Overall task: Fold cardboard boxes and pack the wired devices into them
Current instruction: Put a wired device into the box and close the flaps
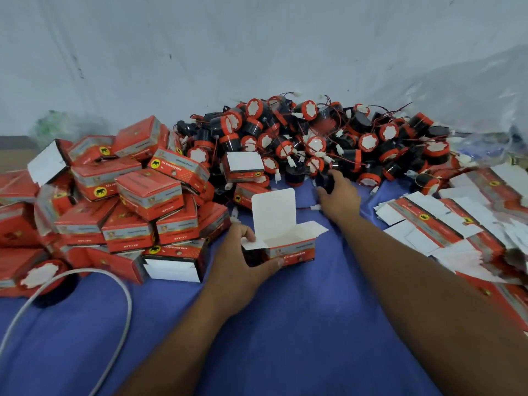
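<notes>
A person's left grip (243, 257) holds an open cardboard box (291, 248) by its left end, thumb on the front. The box stands on the blue cloth (285, 324) with its lid flap upright. The right grip (340, 200) curls round a black wired device (327, 181) at the near edge of the device heap (314, 138). Folded boxes (128, 201) are piled at left, and flat box blanks (443, 221) lie at right.
</notes>
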